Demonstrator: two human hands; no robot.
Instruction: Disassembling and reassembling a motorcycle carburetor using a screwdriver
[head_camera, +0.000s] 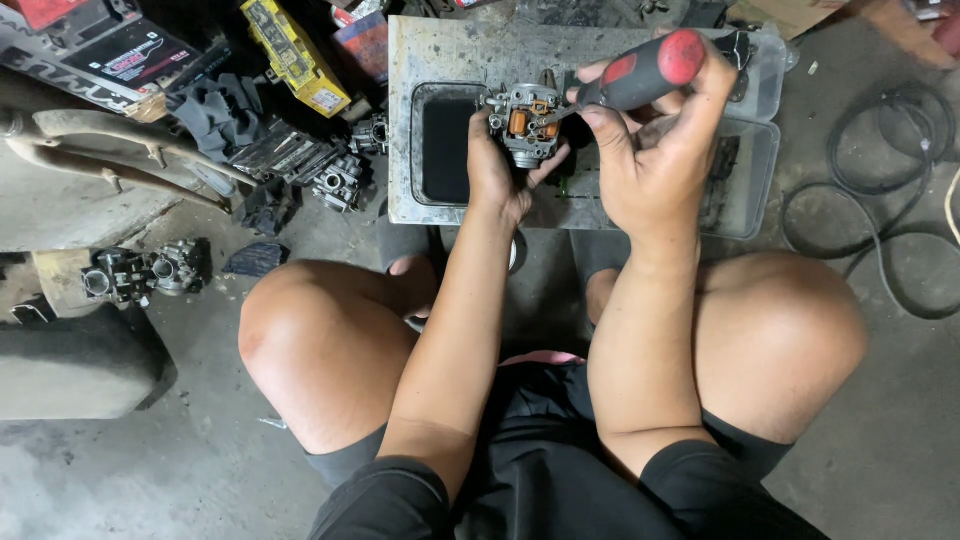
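Far to the left of the metal tray, two grimy carburetor bodies lie on the concrete floor, with a yellow box and more metal parts nearer the tray's left edge. Over the tray's dark rectangular basin, the left hand is closed around a small carburetor, fingers wrapped under its body, holding it with its open side and orange inner pieces facing up. Just right of it, the right hand is curled tight around the red-and-black handle of a screwdriver, whose tip reaches into the carburetor's top. Beyond the tray's right edge, a clear plastic container sits touching it, and farther right black cable coils on the floor.
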